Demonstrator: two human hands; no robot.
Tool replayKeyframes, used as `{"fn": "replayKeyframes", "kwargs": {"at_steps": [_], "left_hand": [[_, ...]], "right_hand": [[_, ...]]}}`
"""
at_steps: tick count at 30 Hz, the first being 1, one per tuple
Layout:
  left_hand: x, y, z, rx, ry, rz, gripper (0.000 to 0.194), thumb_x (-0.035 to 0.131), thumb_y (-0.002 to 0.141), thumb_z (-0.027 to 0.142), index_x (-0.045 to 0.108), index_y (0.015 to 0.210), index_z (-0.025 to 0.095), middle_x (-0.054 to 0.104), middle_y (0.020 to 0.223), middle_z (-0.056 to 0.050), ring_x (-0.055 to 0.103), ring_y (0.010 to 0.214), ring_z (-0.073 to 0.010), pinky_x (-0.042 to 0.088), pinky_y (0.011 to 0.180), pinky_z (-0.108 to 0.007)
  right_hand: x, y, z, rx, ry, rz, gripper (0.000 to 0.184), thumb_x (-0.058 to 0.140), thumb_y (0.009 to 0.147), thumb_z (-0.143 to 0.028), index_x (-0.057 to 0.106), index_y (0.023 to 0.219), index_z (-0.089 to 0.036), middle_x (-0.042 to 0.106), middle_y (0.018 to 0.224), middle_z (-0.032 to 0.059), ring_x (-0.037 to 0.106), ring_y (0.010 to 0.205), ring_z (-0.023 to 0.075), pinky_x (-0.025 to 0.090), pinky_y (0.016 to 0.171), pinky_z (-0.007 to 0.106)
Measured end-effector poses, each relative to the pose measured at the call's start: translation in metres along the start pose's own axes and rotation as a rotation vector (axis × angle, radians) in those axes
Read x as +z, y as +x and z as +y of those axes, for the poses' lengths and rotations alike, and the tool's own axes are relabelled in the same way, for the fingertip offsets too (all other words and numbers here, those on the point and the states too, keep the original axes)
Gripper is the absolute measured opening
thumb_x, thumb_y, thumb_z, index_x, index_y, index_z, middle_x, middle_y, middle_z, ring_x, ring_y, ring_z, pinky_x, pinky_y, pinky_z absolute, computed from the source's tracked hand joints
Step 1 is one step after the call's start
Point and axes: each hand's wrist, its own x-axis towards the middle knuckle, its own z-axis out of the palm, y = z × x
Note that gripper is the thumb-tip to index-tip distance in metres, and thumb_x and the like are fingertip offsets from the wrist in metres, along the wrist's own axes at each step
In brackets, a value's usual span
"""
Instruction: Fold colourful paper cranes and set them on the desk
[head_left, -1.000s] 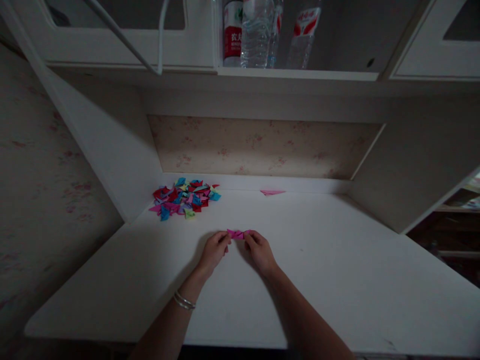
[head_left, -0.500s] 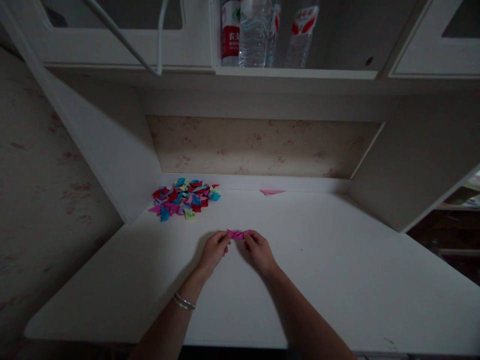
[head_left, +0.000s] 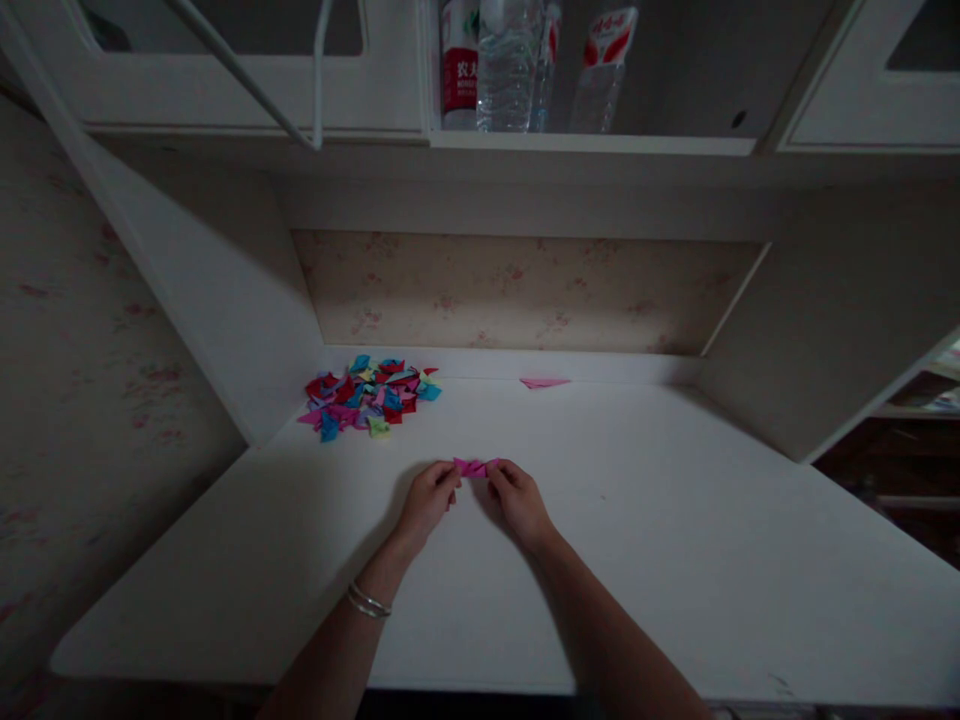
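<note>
A small folded piece of magenta paper [head_left: 472, 468] is stretched between my two hands, just above or on the white desk [head_left: 660, 540]; I cannot tell which. My left hand [head_left: 431, 497] pinches its left end, thumb against the fingers. At the right end, my right hand [head_left: 519, 500] is closed on it the same way. The fingertips hide both ends of the paper. Beyond my left hand lies a heap of folded colored papers [head_left: 367, 398] in red, blue, pink, purple and yellow-green.
A flat pink folded paper [head_left: 544, 383] lies by the desk's back edge. Plastic bottles [head_left: 510, 75] stand on the shelf overhead. A thin white frame [head_left: 262, 95] hangs down at the upper left. Side panels [head_left: 847, 300] of the cabinet border the desk.
</note>
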Motion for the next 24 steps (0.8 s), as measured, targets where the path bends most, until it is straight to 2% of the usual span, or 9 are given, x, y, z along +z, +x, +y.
{"fn": "replayKeyframes", "kwargs": {"at_steps": [13, 24], "left_hand": [[-0.0005, 0.001, -0.0049, 0.016, 0.012, -0.001, 0.037, 0.058, 0.076, 0.053, 0.061, 0.077, 0.016, 0.048, 0.052, 0.005, 0.043, 0.047, -0.0094, 0.03, 0.043, -0.021], [-0.0002, 0.0027, -0.0068, 0.021, -0.002, 0.003, 0.039, 0.058, 0.075, 0.055, 0.062, 0.078, 0.016, 0.051, 0.057, 0.004, 0.044, 0.047, -0.0088, 0.03, 0.043, -0.02]], "right_hand": [[-0.0007, 0.0002, -0.0005, 0.001, -0.023, -0.018, 0.039, 0.051, 0.083, -0.056, 0.064, 0.08, -0.02, 0.053, 0.058, -0.0018, 0.044, 0.052, 0.0128, 0.033, 0.049, 0.024], [-0.0002, -0.0004, -0.0017, -0.002, -0.025, -0.02, 0.038, 0.05, 0.084, -0.055, 0.064, 0.082, -0.02, 0.052, 0.058, -0.0017, 0.044, 0.052, 0.0126, 0.032, 0.048, 0.024]]}}
